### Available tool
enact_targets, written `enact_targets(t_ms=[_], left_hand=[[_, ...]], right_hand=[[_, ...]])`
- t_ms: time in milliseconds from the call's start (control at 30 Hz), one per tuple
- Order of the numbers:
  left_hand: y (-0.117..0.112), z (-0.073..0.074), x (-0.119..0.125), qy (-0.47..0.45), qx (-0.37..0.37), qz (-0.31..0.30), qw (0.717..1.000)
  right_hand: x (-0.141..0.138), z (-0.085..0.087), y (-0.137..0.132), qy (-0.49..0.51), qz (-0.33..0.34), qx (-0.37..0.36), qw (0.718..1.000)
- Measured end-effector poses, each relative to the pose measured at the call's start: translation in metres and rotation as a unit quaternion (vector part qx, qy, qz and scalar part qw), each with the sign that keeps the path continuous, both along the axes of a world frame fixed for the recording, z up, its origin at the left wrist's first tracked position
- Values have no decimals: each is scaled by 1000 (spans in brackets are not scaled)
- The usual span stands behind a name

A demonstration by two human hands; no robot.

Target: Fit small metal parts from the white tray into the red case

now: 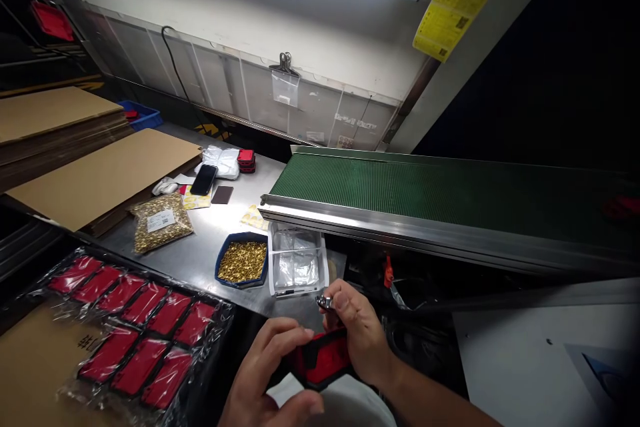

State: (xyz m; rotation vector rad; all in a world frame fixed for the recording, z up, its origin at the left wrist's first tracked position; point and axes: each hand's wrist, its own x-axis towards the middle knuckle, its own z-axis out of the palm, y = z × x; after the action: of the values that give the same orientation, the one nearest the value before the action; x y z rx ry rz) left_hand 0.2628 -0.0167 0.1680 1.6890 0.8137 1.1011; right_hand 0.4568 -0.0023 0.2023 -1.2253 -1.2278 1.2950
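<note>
My left hand (270,370) is closed around the left end of a red and black plastic case (325,357), low in the middle of the view. My right hand (363,330) lies against the case's right end. Between its thumb and fingers it pinches a small shiny metal piece (325,302), whose exact kind I cannot make out. Just beyond the hands are a blue tray (219,265) of small gold-coloured parts and a white bin (271,273) with clear plastic bags in it. Part of the case is hidden by my fingers.
A green conveyor belt (370,183) runs off to the right. On the left, red cases (135,363) lie under plastic film, near flat cardboard (110,173). A bag of gold parts (163,230), a phone (204,180) and stacked red pieces (247,160) sit on the metal table (200,267).
</note>
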Motion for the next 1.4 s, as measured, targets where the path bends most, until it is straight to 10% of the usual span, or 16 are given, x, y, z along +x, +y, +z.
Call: enact_targets(t_ms=[267, 633, 1167, 1400], left_hand=[[11, 2, -1, 4, 39, -22, 999], [8, 0, -3, -171, -148, -107, 968], [17, 6, -4, -160, -176, -162, 958], [5, 13, 5, -155, -190, -33, 969]], right_hand=[[3, 1, -2, 24, 11, 11, 1000], [-1, 3, -2, 64, 46, -17, 997], [-2, 8, -1, 61, 91, -36, 993], [-3, 2, 12, 25, -13, -70, 997]])
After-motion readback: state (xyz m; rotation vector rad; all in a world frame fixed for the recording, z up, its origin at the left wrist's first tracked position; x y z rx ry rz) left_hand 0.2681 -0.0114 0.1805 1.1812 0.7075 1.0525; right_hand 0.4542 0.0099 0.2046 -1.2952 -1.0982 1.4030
